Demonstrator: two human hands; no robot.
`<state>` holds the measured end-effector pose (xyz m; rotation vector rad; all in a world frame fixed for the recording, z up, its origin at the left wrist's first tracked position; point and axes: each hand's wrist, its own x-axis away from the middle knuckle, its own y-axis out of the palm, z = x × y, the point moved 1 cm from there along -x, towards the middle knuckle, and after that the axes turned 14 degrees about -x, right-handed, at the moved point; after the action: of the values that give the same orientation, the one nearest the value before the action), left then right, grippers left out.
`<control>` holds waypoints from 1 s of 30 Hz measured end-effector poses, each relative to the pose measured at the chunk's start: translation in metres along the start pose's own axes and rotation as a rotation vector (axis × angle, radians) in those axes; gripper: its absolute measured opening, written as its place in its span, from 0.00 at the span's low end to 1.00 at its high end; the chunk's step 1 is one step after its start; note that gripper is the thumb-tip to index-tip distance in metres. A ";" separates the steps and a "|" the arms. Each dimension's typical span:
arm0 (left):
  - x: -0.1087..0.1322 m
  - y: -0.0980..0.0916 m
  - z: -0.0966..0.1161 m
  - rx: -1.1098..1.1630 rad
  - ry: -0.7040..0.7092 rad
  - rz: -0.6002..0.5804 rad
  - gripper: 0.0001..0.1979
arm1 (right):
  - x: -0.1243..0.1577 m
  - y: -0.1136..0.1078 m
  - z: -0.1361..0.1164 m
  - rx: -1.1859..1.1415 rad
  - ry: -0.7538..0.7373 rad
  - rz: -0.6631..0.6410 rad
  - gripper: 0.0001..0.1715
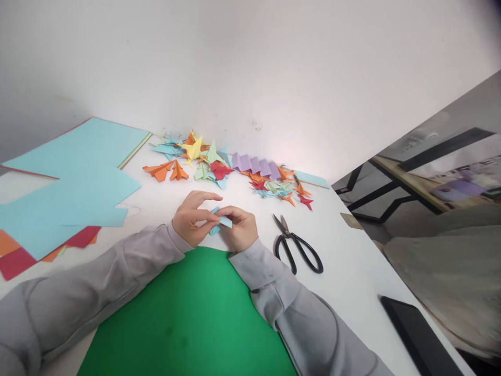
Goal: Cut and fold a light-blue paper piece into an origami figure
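A small folded piece of light blue paper (225, 221) is held between my two hands, just beyond the far edge of a green sheet (188, 308). My left hand (193, 218) pinches its left side between thumb and fingertips. On the other side my right hand (240, 227) grips it with thumb and curled fingers. Part of the paper is covered by the fingers. Black-handled scissors (291, 240) lie to the right of my right hand, blades pointing away from me.
Folded paper shapes in several colours (193, 149) are heaped along the wall, with a pleated purple paper strip (256, 165) among them. Large light blue sheets (78, 193) lie at left. A dark flat device (417, 331) rests near the table's right edge.
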<state>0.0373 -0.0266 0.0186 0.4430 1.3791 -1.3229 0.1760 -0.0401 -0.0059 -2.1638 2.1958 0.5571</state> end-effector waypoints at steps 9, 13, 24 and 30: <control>0.002 0.001 0.007 0.064 -0.052 0.020 0.05 | -0.001 -0.003 0.008 0.037 -0.060 -0.026 0.08; 0.006 0.008 -0.009 0.282 -0.495 -0.017 0.15 | -0.001 -0.001 -0.001 0.019 -0.027 0.022 0.05; 0.007 0.017 -0.018 0.747 -1.078 -0.180 0.17 | -0.004 -0.010 0.008 -0.126 0.002 0.069 0.18; 0.005 0.015 -0.019 0.727 -1.029 -0.174 0.15 | -0.005 -0.009 0.009 -0.224 0.062 0.085 0.08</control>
<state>0.0399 -0.0076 0.0024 0.0531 0.0630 -1.8045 0.1826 -0.0325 -0.0149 -2.2253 2.3719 0.7864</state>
